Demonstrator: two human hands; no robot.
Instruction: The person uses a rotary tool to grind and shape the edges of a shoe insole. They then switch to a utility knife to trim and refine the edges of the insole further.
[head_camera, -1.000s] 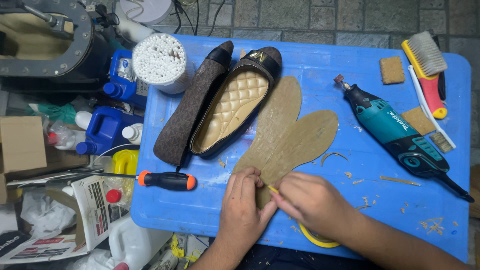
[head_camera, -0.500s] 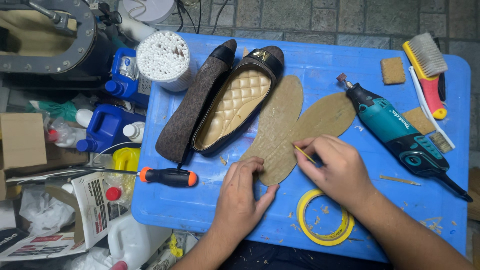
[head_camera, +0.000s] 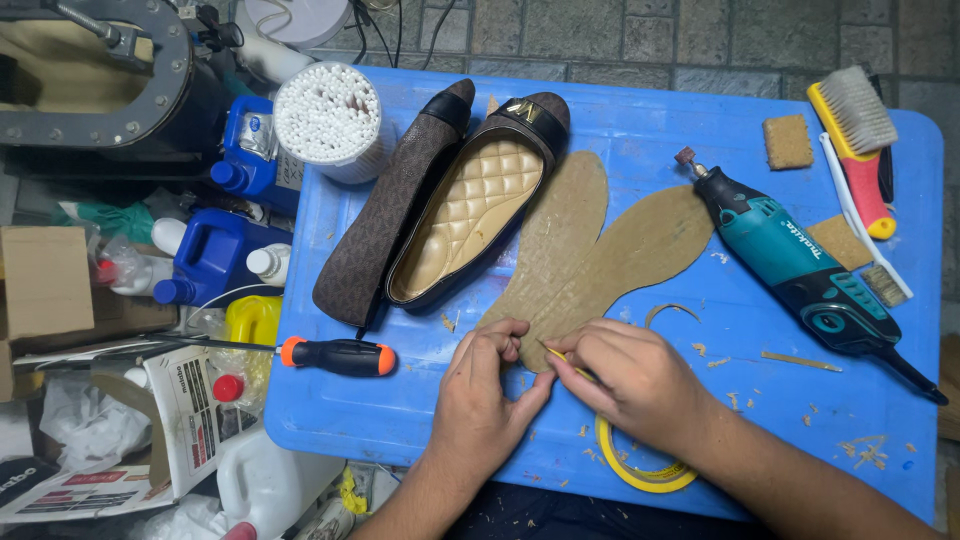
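At the near edge of the blue plastic table (head_camera: 640, 110), both hands work on the heel end of two tan insole cutouts (head_camera: 600, 255) that lie overlapped, toes pointing away toward the far side. The left hand (head_camera: 485, 385) has its fingers curled and pinches the heel edge of the insoles flat against the table; the right hand (head_camera: 635, 380) is closed in a writing grip around a thin yellow pencil (head_camera: 565, 362), its tip touching the edge of the upper insole. The step in hand looks like marking or tracing along the heel outline. Going on calls, I judge, for the left hand to hold the two pieces steady so they do not slip against each other while the tip follows the curve. A roll of yellow tape (head_camera: 640, 470) lies partly under the right wrist. Just beyond the insoles rest two dark flat shoes (head_camera: 440, 210), one showing its quilted gold lining, with an orange-handled screwdriver (head_camera: 335, 355) to the left and a teal rotary tool (head_camera: 795, 265) to the right.
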